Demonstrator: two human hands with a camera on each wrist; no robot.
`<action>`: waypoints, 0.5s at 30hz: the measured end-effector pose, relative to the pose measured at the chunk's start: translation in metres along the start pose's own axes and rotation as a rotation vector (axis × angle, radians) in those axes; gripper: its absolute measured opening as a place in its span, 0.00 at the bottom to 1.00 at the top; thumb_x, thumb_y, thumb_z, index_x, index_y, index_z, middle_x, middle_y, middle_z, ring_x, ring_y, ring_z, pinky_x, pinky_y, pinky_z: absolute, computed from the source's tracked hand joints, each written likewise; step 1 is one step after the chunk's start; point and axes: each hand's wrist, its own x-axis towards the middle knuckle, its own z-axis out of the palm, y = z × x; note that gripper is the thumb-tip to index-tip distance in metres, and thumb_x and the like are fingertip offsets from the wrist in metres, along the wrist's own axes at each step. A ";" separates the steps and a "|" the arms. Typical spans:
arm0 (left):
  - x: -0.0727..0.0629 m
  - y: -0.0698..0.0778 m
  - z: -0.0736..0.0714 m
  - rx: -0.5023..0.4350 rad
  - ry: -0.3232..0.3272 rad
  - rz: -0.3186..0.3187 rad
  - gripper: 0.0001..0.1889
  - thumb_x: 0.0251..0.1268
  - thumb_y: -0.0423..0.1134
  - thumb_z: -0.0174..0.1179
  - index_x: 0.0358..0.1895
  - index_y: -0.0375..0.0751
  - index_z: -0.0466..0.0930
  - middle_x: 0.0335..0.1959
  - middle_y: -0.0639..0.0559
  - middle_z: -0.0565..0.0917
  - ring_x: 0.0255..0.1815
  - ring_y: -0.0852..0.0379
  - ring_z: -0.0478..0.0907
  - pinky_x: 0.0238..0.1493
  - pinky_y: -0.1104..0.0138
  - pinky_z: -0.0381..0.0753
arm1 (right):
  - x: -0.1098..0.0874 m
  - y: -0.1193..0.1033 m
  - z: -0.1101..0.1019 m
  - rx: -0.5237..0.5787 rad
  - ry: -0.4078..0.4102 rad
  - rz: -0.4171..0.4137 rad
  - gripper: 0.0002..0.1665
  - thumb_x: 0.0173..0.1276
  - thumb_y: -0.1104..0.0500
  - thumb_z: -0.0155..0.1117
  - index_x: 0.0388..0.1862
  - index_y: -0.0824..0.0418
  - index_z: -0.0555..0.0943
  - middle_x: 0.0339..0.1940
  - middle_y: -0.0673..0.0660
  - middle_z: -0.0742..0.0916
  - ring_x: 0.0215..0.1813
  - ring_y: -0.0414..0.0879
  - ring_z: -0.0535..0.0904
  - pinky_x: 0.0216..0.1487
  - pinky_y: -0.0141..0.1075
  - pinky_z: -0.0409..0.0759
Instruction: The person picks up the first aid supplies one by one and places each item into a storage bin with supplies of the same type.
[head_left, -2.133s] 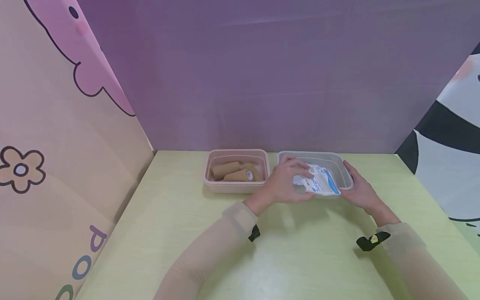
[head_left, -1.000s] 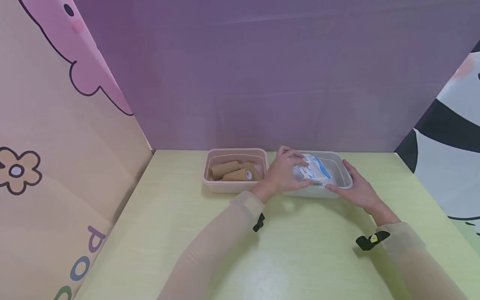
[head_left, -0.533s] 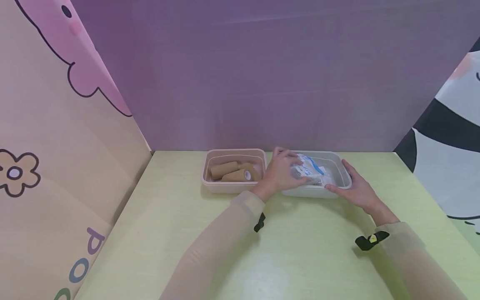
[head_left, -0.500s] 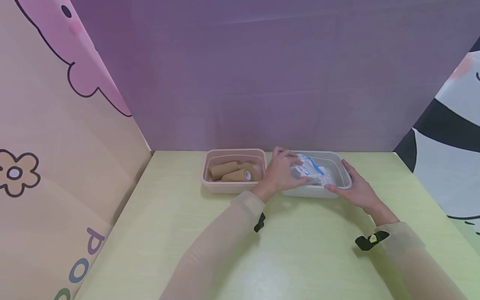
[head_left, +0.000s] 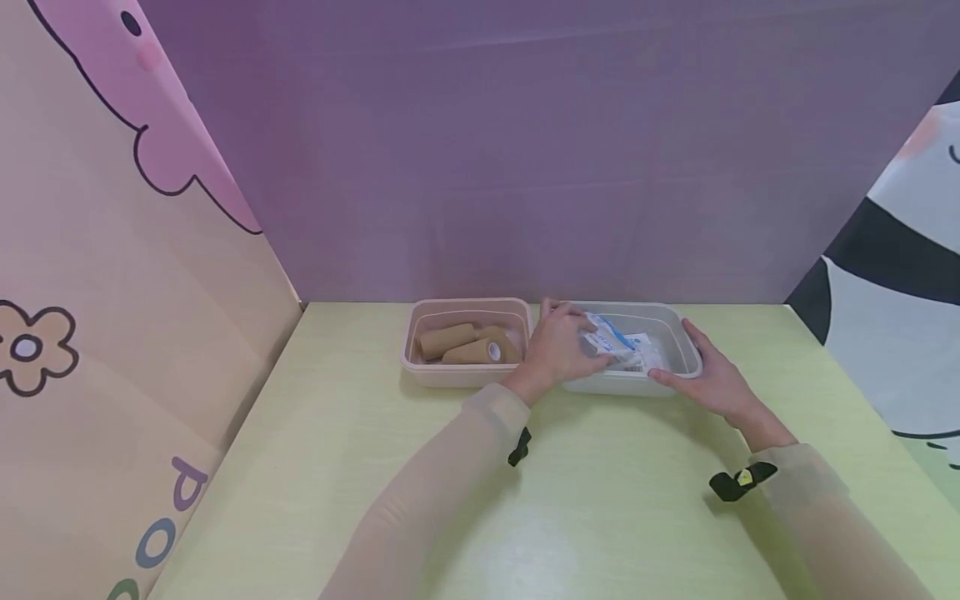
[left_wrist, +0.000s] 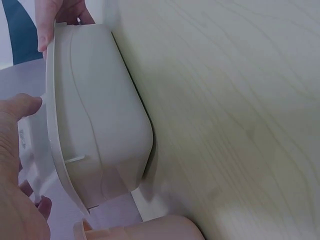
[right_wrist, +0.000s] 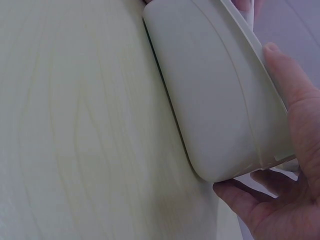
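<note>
My left hand pinches a white-and-blue printed plastic packet between thumb and fingers, low inside the white plastic bin. Part of the packet is hidden behind the hand. Beside it in the bin lies another clear-and-white packet with a printed label. At the bin's right end my right hand grips the wall, thumb over the front rim. The right wrist view shows the fingertips of that hand curled at the bin's end, near the base.
Just left of the white bin stands a pink plastic bin holding several tan rolls. Both bins are near the back edge of the pale wooden table. A purple panel rises behind, with printed panels at both sides.
The left hand has lowered the packet from above the white bin's front rim into its left part, uncovering the other packet. The right hand's thumb has come onto the front rim.
</note>
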 end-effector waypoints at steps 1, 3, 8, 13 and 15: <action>0.000 0.000 0.001 0.001 0.001 -0.003 0.25 0.59 0.65 0.74 0.55 0.58 0.91 0.66 0.59 0.85 0.71 0.53 0.69 0.70 0.66 0.73 | 0.000 0.000 0.000 0.001 0.001 -0.001 0.72 0.70 0.38 0.74 0.90 0.55 0.33 0.85 0.77 0.59 0.80 0.79 0.59 0.72 0.76 0.63; 0.000 0.000 0.002 0.007 0.005 -0.004 0.25 0.58 0.65 0.74 0.55 0.57 0.91 0.64 0.59 0.86 0.71 0.53 0.70 0.72 0.65 0.72 | 0.000 0.001 0.001 0.002 0.002 -0.003 0.72 0.70 0.38 0.74 0.90 0.55 0.33 0.85 0.77 0.59 0.81 0.79 0.59 0.72 0.76 0.63; 0.002 -0.001 0.006 0.056 0.011 0.019 0.25 0.59 0.66 0.73 0.54 0.57 0.92 0.60 0.61 0.88 0.70 0.55 0.74 0.78 0.60 0.66 | 0.000 0.000 0.000 -0.005 0.001 -0.002 0.72 0.70 0.38 0.74 0.90 0.55 0.33 0.85 0.78 0.58 0.80 0.80 0.59 0.72 0.76 0.63; 0.002 -0.001 0.009 0.060 0.001 0.024 0.25 0.60 0.66 0.73 0.55 0.57 0.92 0.60 0.61 0.88 0.71 0.55 0.74 0.80 0.58 0.64 | 0.000 -0.001 0.000 -0.010 0.000 0.002 0.72 0.71 0.38 0.73 0.90 0.56 0.33 0.85 0.78 0.58 0.80 0.80 0.59 0.72 0.76 0.63; 0.002 -0.001 0.010 0.068 -0.005 0.023 0.25 0.60 0.66 0.73 0.55 0.58 0.91 0.61 0.61 0.88 0.72 0.55 0.73 0.78 0.60 0.66 | -0.001 -0.002 -0.001 -0.008 -0.002 0.006 0.72 0.71 0.38 0.73 0.90 0.56 0.33 0.86 0.77 0.57 0.80 0.80 0.58 0.72 0.76 0.63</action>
